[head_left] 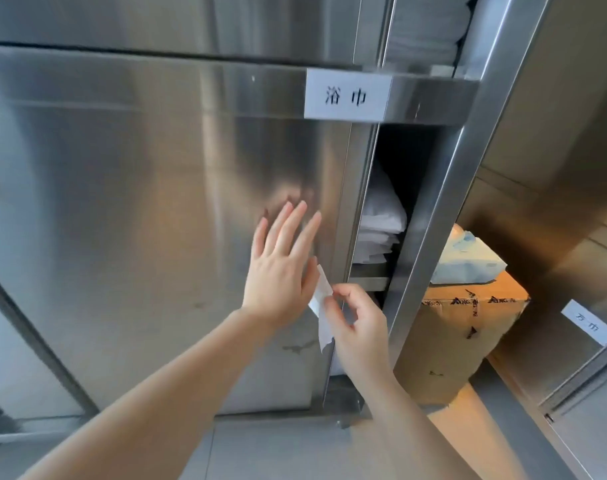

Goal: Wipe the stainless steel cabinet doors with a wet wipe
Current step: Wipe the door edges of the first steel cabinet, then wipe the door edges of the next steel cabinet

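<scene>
Grip: right hand point(355, 327) pinches wet wipe point(322, 306); left hand point(281, 268) flat, fingers apart.
L palm on steel cabinet door point(139, 220), wipe near its right edge.

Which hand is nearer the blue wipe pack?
Right. The right hand pinches a wipe left of the pack; the left hand lies farther left, flat on the door.

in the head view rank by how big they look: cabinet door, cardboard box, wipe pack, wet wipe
1. cabinet door
2. cardboard box
3. wipe pack
4. wet wipe, partly hidden by the right hand
</scene>
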`<action>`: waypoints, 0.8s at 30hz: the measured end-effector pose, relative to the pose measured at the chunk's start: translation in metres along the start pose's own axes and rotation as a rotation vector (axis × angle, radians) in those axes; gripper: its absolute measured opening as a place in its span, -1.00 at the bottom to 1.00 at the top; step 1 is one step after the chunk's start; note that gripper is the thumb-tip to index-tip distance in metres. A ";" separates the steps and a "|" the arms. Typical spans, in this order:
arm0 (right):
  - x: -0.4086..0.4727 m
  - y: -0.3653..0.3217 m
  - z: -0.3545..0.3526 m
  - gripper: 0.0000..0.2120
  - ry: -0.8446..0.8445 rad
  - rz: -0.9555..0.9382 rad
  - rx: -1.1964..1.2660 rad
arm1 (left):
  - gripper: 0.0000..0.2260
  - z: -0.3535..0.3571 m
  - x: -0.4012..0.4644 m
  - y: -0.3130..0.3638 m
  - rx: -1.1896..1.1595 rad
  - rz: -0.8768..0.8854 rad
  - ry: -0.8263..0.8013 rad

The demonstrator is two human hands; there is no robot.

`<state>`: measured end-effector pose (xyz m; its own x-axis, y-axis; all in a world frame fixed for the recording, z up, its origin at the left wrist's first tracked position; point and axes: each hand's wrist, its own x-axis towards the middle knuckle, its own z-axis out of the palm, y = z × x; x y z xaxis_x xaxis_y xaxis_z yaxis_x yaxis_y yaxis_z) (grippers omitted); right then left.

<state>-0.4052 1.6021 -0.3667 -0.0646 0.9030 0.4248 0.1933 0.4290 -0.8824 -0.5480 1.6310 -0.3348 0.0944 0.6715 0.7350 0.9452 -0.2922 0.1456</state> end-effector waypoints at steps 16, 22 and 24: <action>0.024 -0.343 -0.010 -0.85 -0.362 0.515 0.364 | -0.63 -0.351 0.063 0.047 -0.501 -0.819 -0.167; 0.017 -0.454 0.041 -0.94 -0.622 0.341 0.391 | -0.66 -0.478 0.069 0.020 -0.450 -0.913 -0.017; 0.011 -0.483 0.063 -0.94 -0.654 0.279 0.379 | -0.62 -0.512 0.067 0.010 -0.485 -0.937 0.049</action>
<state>-0.5607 1.4063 0.0509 -0.6460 0.7594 0.0776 -0.0509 0.0586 -0.9970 -0.6926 1.3239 0.0549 -0.6315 0.7446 0.2165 0.4068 0.0803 0.9100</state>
